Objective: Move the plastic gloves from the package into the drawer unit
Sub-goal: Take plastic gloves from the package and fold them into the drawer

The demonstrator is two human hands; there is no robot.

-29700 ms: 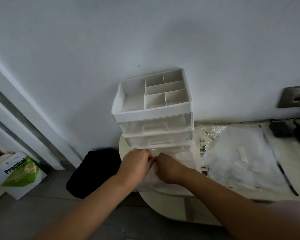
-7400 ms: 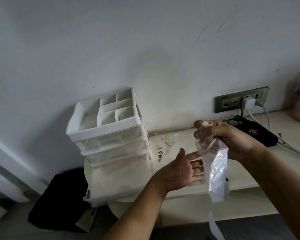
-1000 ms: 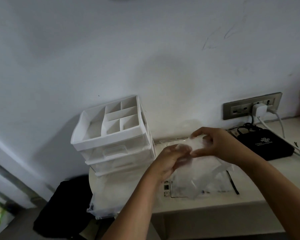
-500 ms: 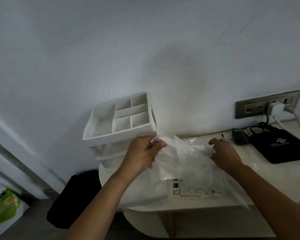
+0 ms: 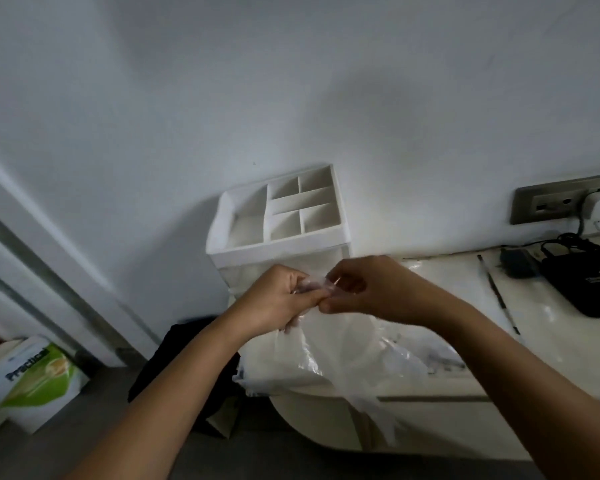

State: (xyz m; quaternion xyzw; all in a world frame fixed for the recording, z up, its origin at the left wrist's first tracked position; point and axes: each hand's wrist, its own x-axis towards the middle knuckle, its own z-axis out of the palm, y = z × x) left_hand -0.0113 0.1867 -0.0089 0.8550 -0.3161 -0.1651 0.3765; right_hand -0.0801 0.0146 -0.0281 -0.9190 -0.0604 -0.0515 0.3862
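Far to the left of the white drawer unit (image 5: 278, 216), a green and white box (image 5: 32, 372) stands on the floor, and a black bag (image 5: 174, 358) lies nearer, just beside the unit's foot. The unit stands against the wall at the rounded end of a pale counter (image 5: 551, 348), and its top tray is divided into bare compartments. Directly in front of it, my left hand (image 5: 278, 299) has its fingers curled round the bunched top edge of thin, clear plastic gloves (image 5: 326, 344); I cannot tell whether there is one or several. My right hand (image 5: 371, 289), touching the left, pinches the same edge between thumb and fingertips. The film hangs from both hands over what seems to be the unit's lowest drawer (image 5: 257, 372), pulled out toward me. Just right of the unit, the clear package (image 5: 430, 355) lies crumpled on the counter. Well to the right sits a black device (image 5: 593, 289) below a wall socket (image 5: 548, 204). I judge the job part done: these gloves are out of the package but not yet laid in the drawer, and I cannot see whether more remain inside the package.
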